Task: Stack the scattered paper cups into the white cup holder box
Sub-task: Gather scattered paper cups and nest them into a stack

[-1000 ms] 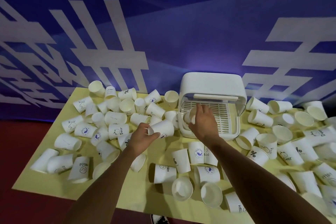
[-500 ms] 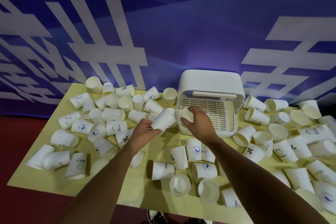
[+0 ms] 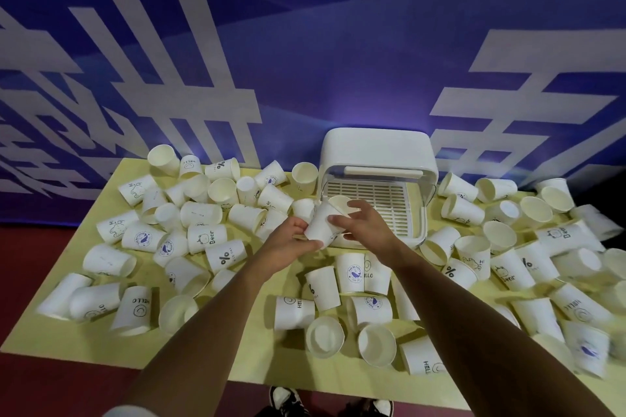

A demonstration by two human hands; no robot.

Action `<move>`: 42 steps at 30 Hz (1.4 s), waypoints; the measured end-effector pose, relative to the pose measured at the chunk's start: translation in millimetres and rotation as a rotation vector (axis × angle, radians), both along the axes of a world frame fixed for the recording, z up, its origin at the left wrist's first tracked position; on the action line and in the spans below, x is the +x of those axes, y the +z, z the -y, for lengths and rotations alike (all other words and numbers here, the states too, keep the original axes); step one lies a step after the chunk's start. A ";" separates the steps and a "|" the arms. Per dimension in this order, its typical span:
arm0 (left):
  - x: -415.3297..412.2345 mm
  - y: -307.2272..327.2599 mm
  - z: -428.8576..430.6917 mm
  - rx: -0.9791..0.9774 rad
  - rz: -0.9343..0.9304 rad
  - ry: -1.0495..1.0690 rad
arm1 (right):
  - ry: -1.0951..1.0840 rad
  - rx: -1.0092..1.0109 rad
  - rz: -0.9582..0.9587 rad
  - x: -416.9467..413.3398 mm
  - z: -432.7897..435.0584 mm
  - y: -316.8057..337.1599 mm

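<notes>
Wall: a deep blue backdrop (image 3: 305,54) ran from 9 to 3 o'clock, marked with broad white strokes (image 3: 189,78) at 10 and 2 o'clock.
Light: dim, with a faint violet glow (image 3: 369,117) on the wall near 12 o'clock.
Table: a pale yellow top (image 3: 261,352), with its near edge at 6 o'clock.
Floor: dark red (image 3: 34,267), showing at 8 and 6 o'clock.

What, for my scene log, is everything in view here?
scattered paper cups: dozens, white, some printed, across the table on both sides of the cup holder box
held paper cups: two, white, between the hands, before the cup holder box
cup holder box: one, white, open, table's far middle
table: one, pale yellow, centre
banner: one, blue with white shapes, behind the table
floor: dark red, left and near
shoes: two, black and white, bottom edge
left hand: grips the held paper cups
right hand: grips them too
</notes>
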State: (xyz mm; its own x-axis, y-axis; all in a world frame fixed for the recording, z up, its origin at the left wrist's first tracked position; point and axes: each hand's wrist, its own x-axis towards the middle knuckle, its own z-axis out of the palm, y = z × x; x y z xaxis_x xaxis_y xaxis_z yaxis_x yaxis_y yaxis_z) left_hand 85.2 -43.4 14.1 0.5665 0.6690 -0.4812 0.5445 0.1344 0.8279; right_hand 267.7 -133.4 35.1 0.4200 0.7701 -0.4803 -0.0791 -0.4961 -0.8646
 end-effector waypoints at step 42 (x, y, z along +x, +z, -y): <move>-67.0 23.7 35.4 0.175 -0.098 0.409 | 0.485 0.118 0.796 -24.0 -18.0 13.7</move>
